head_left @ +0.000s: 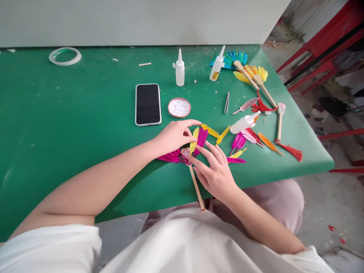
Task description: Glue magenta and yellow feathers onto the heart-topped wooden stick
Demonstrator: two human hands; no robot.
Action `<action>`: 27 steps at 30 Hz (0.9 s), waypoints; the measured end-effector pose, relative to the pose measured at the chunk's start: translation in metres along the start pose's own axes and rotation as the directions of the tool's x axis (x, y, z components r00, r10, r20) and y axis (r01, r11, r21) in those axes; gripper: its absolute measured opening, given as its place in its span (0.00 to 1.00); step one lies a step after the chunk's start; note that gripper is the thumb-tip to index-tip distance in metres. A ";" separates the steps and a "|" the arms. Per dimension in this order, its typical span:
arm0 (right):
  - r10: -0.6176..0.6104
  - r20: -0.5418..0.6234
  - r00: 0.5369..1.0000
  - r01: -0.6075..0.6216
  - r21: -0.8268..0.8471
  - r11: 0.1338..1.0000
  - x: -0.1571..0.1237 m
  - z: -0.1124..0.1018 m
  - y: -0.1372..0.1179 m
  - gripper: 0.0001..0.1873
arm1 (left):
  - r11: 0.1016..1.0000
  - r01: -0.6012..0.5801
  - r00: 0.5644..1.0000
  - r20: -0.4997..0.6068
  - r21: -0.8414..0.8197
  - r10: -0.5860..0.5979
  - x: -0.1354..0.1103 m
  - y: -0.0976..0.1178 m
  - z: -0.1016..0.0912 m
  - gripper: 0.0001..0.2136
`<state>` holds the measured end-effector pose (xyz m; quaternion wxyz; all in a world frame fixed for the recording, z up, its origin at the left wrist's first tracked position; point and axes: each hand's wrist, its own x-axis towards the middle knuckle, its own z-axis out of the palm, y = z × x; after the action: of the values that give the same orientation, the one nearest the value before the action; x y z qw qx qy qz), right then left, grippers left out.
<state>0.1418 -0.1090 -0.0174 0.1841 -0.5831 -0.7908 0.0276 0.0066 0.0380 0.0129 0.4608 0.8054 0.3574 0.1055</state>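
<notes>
A feather fan lies at the table's near edge, with magenta feathers fanned to the left and a magenta feather standing upright. Its wooden handle points toward me, and a clear, glossy patch covers the head. Against the yellow feather rests the thumb of my left hand, its index finger stretched out above. My right hand has its fingers spread, fingertips touching around the fan's head and feather bases. Beyond the hands lie loose yellow feathers.
A phone, a round lid, and glue bottles are on the green table. Tweezers, a tape roll, a blue fan, a yellow fan and a red tassel also lie there.
</notes>
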 end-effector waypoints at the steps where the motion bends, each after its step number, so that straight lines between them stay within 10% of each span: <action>1: 0.000 0.003 1.000 0.001 -0.008 1.000 0.000 0.000 0.000 0.23 | 1.000 -0.003 1.000 -0.001 0.008 0.003 0.000 0.000 0.000 0.23; 27: -0.016 0.002 1.000 0.016 0.001 1.000 0.000 -0.001 -0.002 0.21 | 1.000 -0.015 0.998 -0.058 -0.002 0.014 0.007 -0.001 0.000 0.24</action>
<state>0.1405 -0.1100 -0.0157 0.1837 -0.5768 -0.7955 0.0274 0.0108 0.0434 0.0109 0.4505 0.8041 0.3647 0.1325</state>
